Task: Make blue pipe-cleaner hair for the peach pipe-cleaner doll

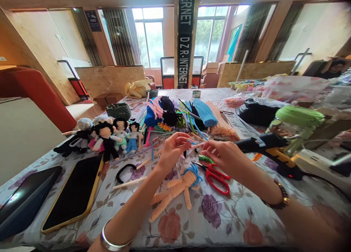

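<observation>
A light-blue pipe cleaner (201, 131) runs between my two hands above the table. My left hand (174, 151) pinches it with thumb and forefinger. My right hand (219, 155) is closed around its other part, with the fingertips partly hidden. Below my hands lies a peach pipe-cleaner doll (174, 189) with blue strands for hair, its head toward the scissors. The red-handled scissors (219, 182) rest just under my right hand, blades pointing left. Beside my left forearm are a bent black pipe cleaner (120, 171) and a peach one (131, 182).
Finished dolls (105, 136) sit at left, behind a yellow-cased phone (74, 193) and a dark device (24, 200). Bundles of pipe cleaners (205, 113) lie at the back. On the right, a glue gun (279, 158) with a red light trails its cable near a green stool-like object (298, 116).
</observation>
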A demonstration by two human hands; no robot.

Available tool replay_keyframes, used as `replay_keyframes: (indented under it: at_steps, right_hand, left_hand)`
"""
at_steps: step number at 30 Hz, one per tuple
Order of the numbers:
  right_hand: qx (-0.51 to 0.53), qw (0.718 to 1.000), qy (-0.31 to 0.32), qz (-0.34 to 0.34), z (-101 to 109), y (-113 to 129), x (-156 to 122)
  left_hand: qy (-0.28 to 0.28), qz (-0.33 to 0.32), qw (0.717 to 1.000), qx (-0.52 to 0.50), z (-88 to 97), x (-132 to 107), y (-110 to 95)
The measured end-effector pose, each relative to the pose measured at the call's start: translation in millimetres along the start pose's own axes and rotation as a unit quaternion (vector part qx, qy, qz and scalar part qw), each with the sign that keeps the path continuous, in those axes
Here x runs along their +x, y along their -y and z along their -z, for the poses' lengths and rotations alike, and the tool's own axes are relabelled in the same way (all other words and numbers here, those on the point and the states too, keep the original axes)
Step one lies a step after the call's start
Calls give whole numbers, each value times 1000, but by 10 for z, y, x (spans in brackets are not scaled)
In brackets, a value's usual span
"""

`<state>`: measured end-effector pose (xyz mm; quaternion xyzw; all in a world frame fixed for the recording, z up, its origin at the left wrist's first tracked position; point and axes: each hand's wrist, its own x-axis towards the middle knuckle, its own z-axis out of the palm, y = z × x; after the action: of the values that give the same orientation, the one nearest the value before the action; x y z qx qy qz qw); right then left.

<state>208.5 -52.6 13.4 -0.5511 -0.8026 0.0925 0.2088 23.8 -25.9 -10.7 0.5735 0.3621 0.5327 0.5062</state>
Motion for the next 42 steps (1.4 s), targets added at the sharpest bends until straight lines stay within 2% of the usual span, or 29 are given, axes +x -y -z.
replay_keyframes:
  at_steps: [4,10,16,19,22,25,28,31,34,38,42]
  right_hand:
    - [100,994,-42,23,-19,24,73]
    - [167,984,-66,17,-122,34,116]
    - [290,956,-40,-3,-156,-39,163]
    - [370,929,-12,-10,-173,-95,193]
    - [449,892,27,-40,-190,-134,213]
    - [499,862,57,-68,-200,-158,224]
    - [524,845,78,-79,-208,-173,230]
    - [528,840,93,-89,-218,-179,234]
    - [534,834,103,-94,-227,-178,234]
    - [545,826,109,-95,-224,-154,218]
    - [551,824,104,-83,-191,-94,179]
  left_hand:
    - [18,9,1000,17,3,-5,21]
    - [24,11,999,33,6,-3,34]
    - [26,-2,999,30,7,12,50]
    - [-2,-48,995,92,-3,5,38]
    - [-56,-156,962,217,-5,-10,7]
    - [-86,-267,901,332,8,-21,-15]
    - [-79,-324,845,417,23,-34,-21]
    - [-96,-347,808,466,29,-54,-30]
    - [-112,-357,792,482,36,-68,-40]
    - [-83,-379,775,499,56,-71,-28]
    - [-73,-374,778,499,67,-81,-20]
